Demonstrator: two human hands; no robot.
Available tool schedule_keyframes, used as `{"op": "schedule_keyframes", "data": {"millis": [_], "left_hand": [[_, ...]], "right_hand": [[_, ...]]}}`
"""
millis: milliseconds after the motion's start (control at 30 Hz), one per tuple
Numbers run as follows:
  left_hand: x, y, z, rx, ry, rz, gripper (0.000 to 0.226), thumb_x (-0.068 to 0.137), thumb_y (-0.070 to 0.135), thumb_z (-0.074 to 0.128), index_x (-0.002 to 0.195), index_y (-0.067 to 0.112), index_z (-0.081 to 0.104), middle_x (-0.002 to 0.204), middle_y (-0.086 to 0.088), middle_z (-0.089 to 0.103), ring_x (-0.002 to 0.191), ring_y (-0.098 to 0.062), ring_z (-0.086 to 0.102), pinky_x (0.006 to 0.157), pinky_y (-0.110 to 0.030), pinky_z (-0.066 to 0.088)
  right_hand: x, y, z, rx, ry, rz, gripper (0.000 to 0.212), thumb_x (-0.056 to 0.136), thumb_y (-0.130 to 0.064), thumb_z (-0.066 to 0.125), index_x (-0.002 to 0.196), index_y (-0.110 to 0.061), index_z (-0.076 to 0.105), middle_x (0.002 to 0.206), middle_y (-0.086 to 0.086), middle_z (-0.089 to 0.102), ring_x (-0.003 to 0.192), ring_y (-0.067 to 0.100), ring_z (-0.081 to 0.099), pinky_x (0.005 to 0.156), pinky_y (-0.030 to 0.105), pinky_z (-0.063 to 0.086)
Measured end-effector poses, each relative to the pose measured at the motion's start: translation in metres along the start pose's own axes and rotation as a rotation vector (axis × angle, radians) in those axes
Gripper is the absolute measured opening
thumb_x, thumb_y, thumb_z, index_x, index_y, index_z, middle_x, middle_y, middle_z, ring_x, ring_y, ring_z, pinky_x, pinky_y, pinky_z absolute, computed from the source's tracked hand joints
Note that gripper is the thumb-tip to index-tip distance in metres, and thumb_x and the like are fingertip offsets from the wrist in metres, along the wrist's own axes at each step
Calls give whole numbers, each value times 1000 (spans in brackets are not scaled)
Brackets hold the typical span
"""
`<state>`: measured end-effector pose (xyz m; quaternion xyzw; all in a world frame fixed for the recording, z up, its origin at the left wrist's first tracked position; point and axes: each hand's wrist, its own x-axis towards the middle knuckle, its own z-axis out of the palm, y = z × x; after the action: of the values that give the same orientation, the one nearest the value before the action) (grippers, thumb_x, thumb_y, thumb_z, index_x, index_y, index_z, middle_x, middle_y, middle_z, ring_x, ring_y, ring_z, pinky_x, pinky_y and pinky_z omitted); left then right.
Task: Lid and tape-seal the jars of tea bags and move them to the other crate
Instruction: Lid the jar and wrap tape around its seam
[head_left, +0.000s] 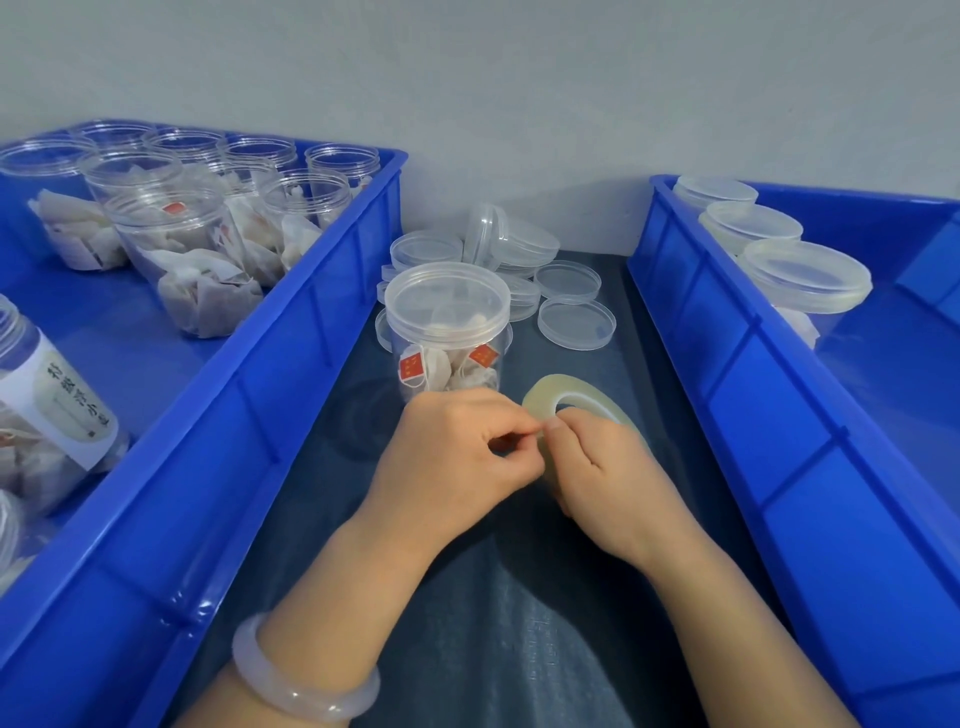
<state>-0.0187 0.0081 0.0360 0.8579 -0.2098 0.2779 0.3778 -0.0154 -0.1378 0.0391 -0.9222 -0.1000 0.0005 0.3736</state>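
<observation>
A clear jar of tea bags (448, 338) with its lid on stands upright on the dark table between two blue crates. Just in front of it, my right hand (610, 475) holds a roll of clear tape (571, 397), thumb on its rim. My left hand (452, 457) pinches at the tape's edge with thumb and forefinger, right beside the right thumb. The left crate (291, 395) holds several open jars of tea bags (182, 249). The right crate (727, 364) holds three lidded jars (802, 275) along its far end.
A pile of loose clear lids (550, 291) lies behind the lidded jar, near the wall. A labelled jar (47, 395) lies at the near left inside the left crate. A pale bangle (301, 675) circles my left wrist.
</observation>
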Motion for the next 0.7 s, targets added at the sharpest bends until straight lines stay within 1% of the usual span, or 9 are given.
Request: {"op": "schedule_keyframes", "data": {"millis": [100,167,233,300,400,467,533,700], "left_hand": [[4,-5,-4,-4,73,-37,10,66,2,68,69,9,76,63,2,69,63,-9,61,56,-20,50],[3,-8,-7,-90,74,-77,12,69,4,69,75,9,77,69,2,71,66,-8,64,60,-17,53],[3,-8,-8,-207,10,-100,15,71,8,74,86,9,77,80,2,72,71,-6,67,65,-13,54],[3,-6,-8,-323,-77,-150,28,68,11,84,95,12,76,90,3,71,77,-3,69,72,-11,53],[4,-8,-10,-405,-109,-222,32,67,9,82,95,21,74,93,9,70,79,-1,69,76,-10,51],[5,-10,-12,-392,-109,-215,28,69,8,80,94,20,74,91,11,70,79,0,69,76,-10,51],[4,-10,-14,-333,-117,-163,22,72,9,79,94,15,75,90,10,70,79,-1,68,75,-11,52],[3,-7,-12,-209,-54,-38,14,74,4,77,88,6,77,86,1,72,79,-7,67,71,-11,53]], "right_hand": [[-2,-3,4,-21,33,-24,38,97,-31,33,62,-17,40,58,-3,50,63,17,51,65,35,41],[-2,-5,8,22,57,-17,38,97,-30,34,62,-18,41,60,-1,53,65,20,54,65,37,43],[0,-4,7,76,84,-6,37,97,-27,34,61,-19,41,61,1,54,65,24,54,66,41,46],[0,-1,4,121,101,-2,38,97,-25,36,60,-19,40,58,1,51,63,26,52,66,45,47],[0,1,3,115,85,-11,38,97,-25,36,60,-20,40,57,-3,50,62,24,51,66,46,48],[-1,0,5,102,72,-24,37,97,-26,36,61,-20,42,57,-2,51,63,24,52,66,45,48],[-1,0,5,90,68,-27,37,96,-28,35,61,-19,42,59,0,53,64,25,53,67,44,47],[-1,0,4,83,74,-22,37,96,-30,34,61,-20,43,60,1,54,65,24,54,66,42,47]]}}
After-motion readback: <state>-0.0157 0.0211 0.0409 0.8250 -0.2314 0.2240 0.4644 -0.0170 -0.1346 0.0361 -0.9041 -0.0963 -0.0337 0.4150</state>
